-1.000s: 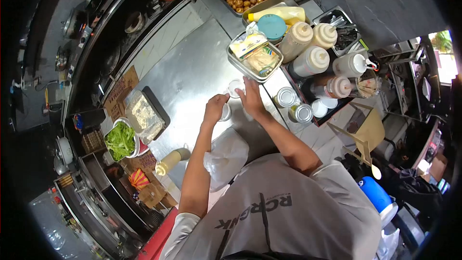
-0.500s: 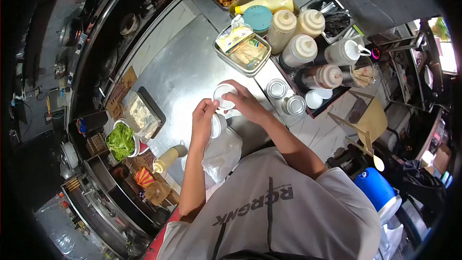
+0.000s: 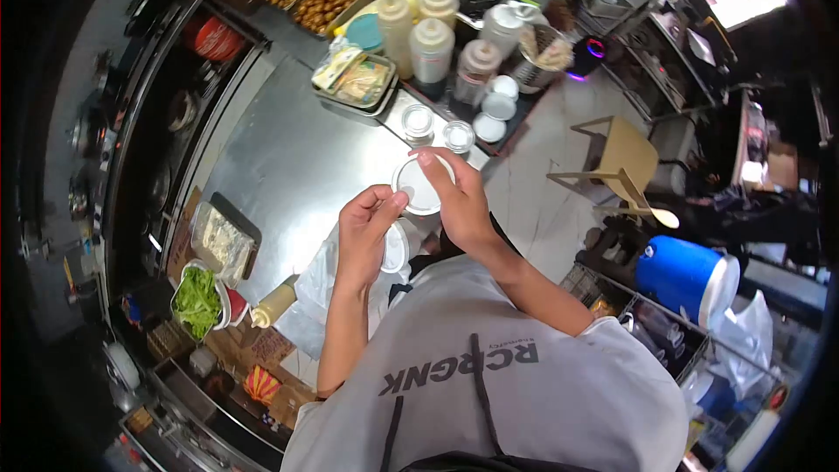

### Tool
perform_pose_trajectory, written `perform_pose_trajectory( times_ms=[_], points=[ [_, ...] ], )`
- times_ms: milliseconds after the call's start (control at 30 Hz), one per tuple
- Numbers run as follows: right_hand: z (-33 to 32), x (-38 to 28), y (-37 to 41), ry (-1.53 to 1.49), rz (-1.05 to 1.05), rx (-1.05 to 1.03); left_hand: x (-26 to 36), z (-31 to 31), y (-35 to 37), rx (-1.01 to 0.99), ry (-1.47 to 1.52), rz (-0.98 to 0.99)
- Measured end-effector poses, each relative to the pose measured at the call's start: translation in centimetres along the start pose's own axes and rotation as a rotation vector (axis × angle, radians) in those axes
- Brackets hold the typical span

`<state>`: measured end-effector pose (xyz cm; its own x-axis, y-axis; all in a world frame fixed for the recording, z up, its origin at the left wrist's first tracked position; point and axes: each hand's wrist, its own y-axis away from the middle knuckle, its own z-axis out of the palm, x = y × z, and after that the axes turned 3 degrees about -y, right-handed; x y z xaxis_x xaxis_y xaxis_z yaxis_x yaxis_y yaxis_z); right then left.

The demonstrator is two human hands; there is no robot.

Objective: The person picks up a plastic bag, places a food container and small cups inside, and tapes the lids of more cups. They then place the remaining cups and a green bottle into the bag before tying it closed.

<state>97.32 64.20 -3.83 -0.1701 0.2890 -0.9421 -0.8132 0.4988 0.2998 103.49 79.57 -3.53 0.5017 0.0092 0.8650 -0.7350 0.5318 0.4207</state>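
Between both hands is a round white-rimmed lid (image 3: 423,185), raised over the front edge of the steel table. My left hand (image 3: 366,225) pinches its left edge with thumb and fingers. My right hand (image 3: 457,201) holds the right side, thumb across the top, fingers underneath. Just below the lid, a white round container (image 3: 395,246) sits near my left wrist, partly hidden. Clear plastic bags (image 3: 320,284) lie left of that container. Two round tins (image 3: 418,121) (image 3: 458,135) stand beyond the hands.
Squeeze bottles (image 3: 432,51) crowd the back right, beside a tray of packets (image 3: 361,81) and stacked white lids (image 3: 498,107). At left are a tray of pale food (image 3: 224,241), a bowl of lettuce (image 3: 199,301) and a lying bottle (image 3: 274,304). A wooden chair (image 3: 625,157) stands right.
The view has swung to the right, so the table items sit further left. The lid is now nearer the camera, still held by both hands, and more of its face shows.
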Motion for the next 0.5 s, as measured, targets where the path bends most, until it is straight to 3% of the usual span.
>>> perform_pose_trajectory(
  times_ms=[167, 367, 500],
  points=[
    [-5.6, 1.1, 3.5, -0.128, -0.148, 0.181, 0.2, 6.0, 0.6, -0.165, -0.090, -0.066],
    [-14.0, -0.5, 5.3, -0.290, -0.140, 0.318, -1.9, 13.9, -2.1, -0.388, -0.138, -0.218],
    [-21.3, -2.1, 5.7, -0.359, -0.144, 0.444, -3.8, 22.2, -4.5, -0.485, -0.243, -0.197]
  ],
)
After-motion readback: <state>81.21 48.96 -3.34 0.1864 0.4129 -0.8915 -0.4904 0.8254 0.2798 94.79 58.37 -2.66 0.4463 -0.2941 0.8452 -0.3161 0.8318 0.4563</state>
